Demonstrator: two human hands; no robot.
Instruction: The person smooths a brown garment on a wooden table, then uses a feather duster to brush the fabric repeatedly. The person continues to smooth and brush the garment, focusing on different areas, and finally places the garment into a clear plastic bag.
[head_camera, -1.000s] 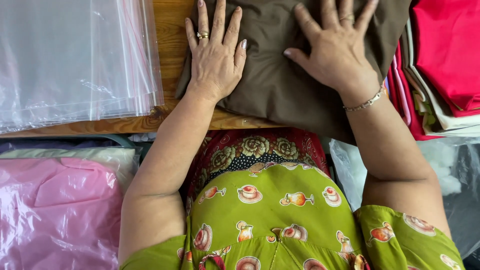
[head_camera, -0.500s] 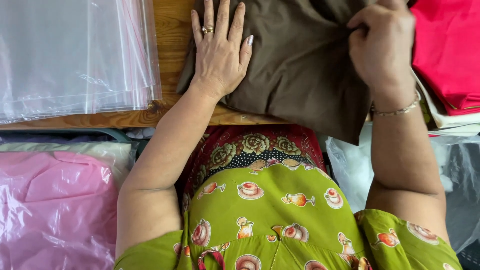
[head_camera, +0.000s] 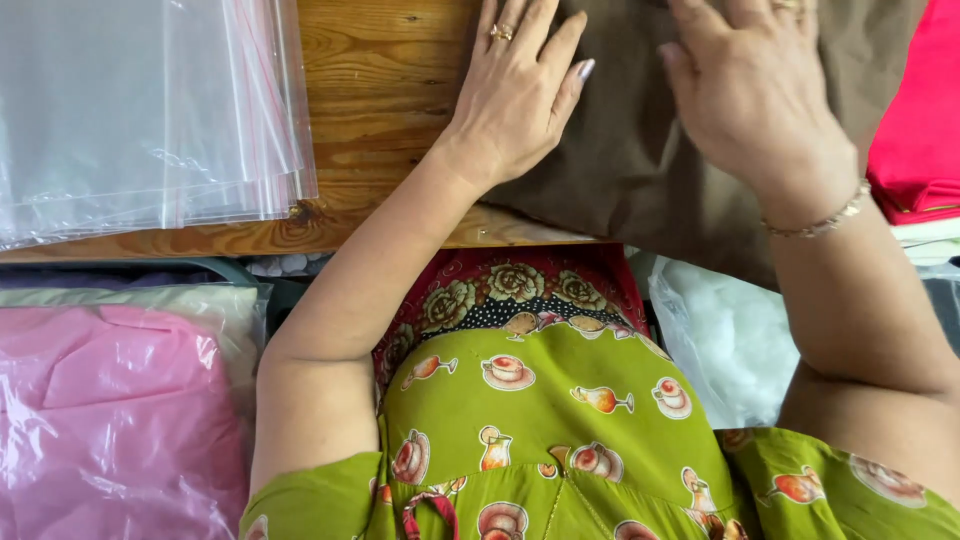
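Both hands lie flat on a brown folded cloth (head_camera: 640, 150) that sits on the wooden surface (head_camera: 380, 110), its near edge hanging a little over the front of that surface toward the person's lap. The left hand (head_camera: 515, 95) presses down near the cloth's left border, palm down, fingers spread and straight, heel over bare wood; a ring shows on one finger. The right hand (head_camera: 755, 100) rests just to the right of it, well onto the cloth, also palm down with fingers extended, a thin bracelet (head_camera: 815, 222) at the wrist. Neither grip is closed on anything: the fingers are apart and laid out flat, pressing rather than pinching. Judging from this, the step in hand looks like smoothing or flattening the cloth after a fold. A further fold or lift would call for the fingers to curl under an edge, most easily the overhanging near edge below the right hand or the left border under the left hand's fingertips, while the other palm keeps the layers from sliding. Well to the left of the left hand lies a stack of clear plastic bags (head_camera: 150, 110) on the same surface. Just right of the right hand sits a pile of red folded fabric (head_camera: 920, 130). Below the surface, left of the person's left arm, are bagged pink garments (head_camera: 110, 420).
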